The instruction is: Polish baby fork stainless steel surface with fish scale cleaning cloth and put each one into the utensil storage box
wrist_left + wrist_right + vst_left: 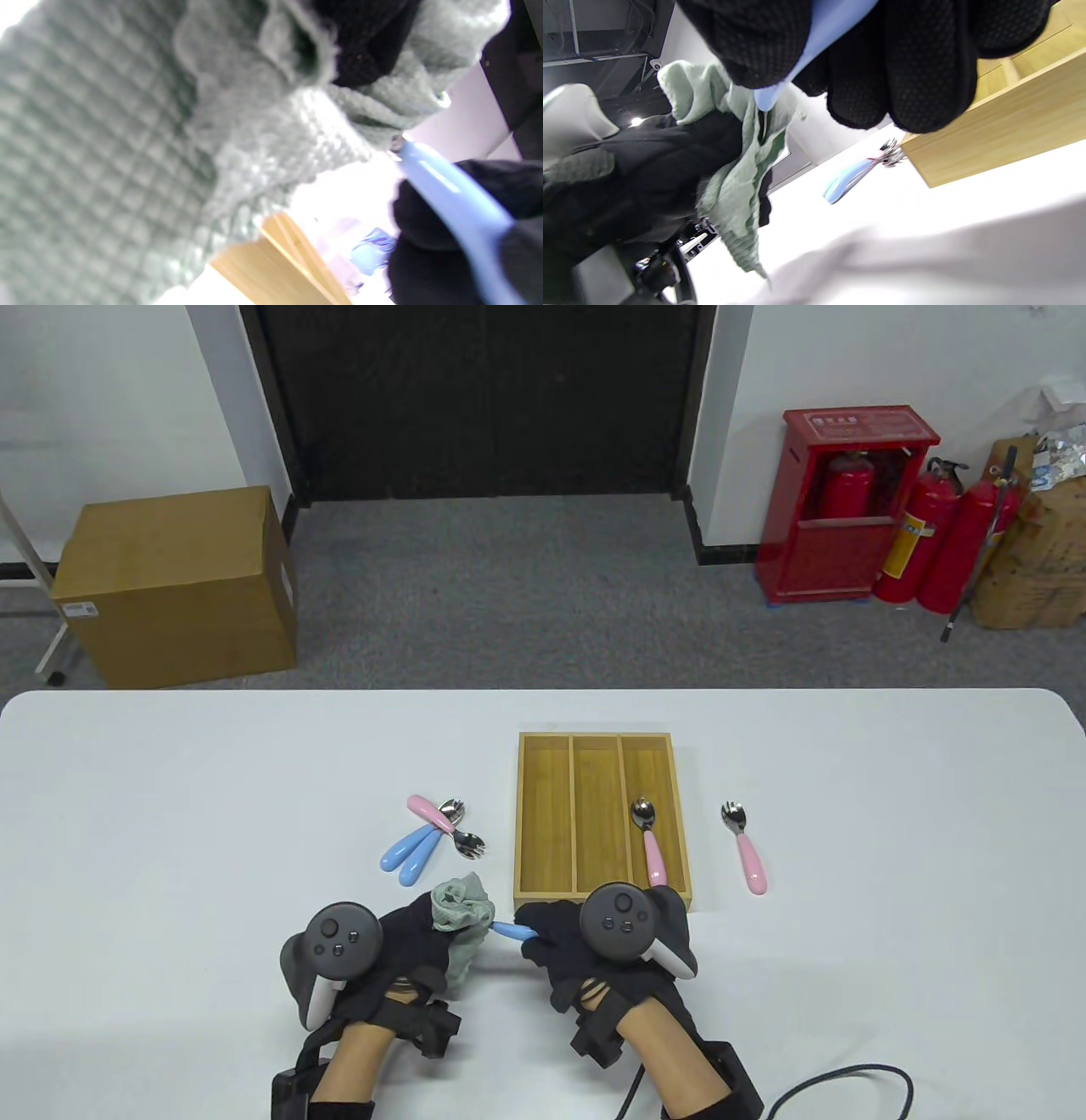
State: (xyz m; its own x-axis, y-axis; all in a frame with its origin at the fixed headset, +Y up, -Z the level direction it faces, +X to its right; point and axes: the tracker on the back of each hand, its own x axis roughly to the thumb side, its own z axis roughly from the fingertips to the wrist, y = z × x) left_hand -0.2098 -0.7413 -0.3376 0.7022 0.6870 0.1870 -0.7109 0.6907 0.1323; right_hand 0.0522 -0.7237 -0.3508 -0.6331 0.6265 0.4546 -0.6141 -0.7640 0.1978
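Note:
My right hand grips the blue handle of a baby fork just in front of the wooden storage box. The fork's steel head is buried in the pale green cleaning cloth, which my left hand holds bunched around it. The blue handle runs from the cloth into my right fingers. One pink-handled utensil lies in the box's right compartment. Another pink one lies on the table right of the box. Three more utensils, two blue and one pink, lie left of the box.
The white table extends wide on both sides. The box's left and middle compartments hold nothing. Beyond the table are a cardboard box and red fire extinguishers on the floor.

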